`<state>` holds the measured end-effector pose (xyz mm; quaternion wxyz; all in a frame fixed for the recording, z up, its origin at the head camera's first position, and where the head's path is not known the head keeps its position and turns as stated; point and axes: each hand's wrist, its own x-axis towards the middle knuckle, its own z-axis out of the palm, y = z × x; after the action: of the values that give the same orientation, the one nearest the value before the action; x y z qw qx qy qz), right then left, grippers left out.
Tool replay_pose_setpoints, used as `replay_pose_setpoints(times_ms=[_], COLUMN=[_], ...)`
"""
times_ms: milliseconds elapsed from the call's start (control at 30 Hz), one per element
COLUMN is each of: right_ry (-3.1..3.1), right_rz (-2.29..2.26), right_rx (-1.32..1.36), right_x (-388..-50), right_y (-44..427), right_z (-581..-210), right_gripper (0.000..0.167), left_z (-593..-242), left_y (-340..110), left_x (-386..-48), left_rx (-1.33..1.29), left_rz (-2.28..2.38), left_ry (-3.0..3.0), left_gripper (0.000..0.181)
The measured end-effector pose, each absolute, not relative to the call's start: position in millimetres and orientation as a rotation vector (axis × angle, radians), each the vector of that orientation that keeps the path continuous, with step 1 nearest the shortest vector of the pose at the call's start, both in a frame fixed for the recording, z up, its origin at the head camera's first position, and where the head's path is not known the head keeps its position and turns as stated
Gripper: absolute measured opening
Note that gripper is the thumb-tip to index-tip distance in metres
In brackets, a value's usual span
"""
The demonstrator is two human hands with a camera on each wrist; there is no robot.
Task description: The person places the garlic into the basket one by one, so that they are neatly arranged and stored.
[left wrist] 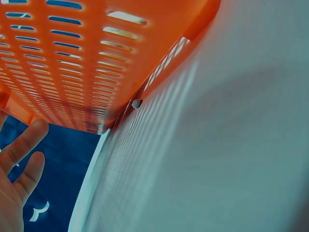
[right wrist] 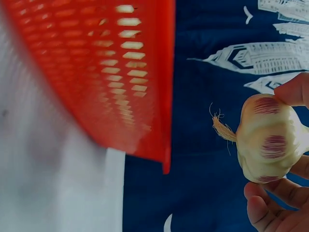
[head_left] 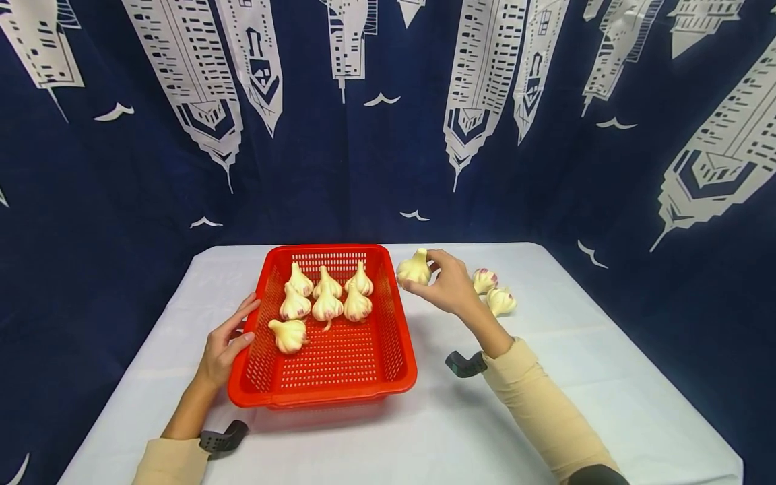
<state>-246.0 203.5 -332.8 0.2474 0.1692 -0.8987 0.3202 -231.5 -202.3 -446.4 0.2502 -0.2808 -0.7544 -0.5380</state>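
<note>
My right hand (head_left: 450, 283) pinches a garlic bulb (head_left: 415, 268) between thumb and fingers, beside the right rim of a red plastic basket (head_left: 400, 367) and above the table. In the right wrist view this garlic bulb (right wrist: 268, 140) shows purple streaks and a tuft of dry roots. Against the basket's left rim rests my left hand (head_left: 221, 347), its fingers fairly straight. The left wrist view shows fingers (left wrist: 29, 140) at the basket's perforated side. Inside the basket, several bulbs stand in rows toward the back, and one bulb (head_left: 289, 335) lies tilted at front left.
Two more garlic bulbs, one upper (head_left: 484, 281) and one lower (head_left: 501, 302), lie on the white tablecloth (head_left: 582, 377) to the right, behind my right forearm. A dark blue curtain (head_left: 394, 162) with white building prints hangs behind the table.
</note>
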Motion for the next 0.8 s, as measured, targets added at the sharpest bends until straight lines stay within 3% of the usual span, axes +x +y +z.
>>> replay_pose_setpoints(times_ms=[800], right_ry=[-2.545], right_rz=[1.034], right_rx=[0.664], right_x=[-249.9], right_y=[129.8], right_z=[-296.3], right_gripper=[0.045], left_z=[-446.4], left_y=[-202.5], left_x=[-232.7], left_rx=[-0.77], left_rz=[-1.439], left_ry=[-2.048], left_gripper=[0.052])
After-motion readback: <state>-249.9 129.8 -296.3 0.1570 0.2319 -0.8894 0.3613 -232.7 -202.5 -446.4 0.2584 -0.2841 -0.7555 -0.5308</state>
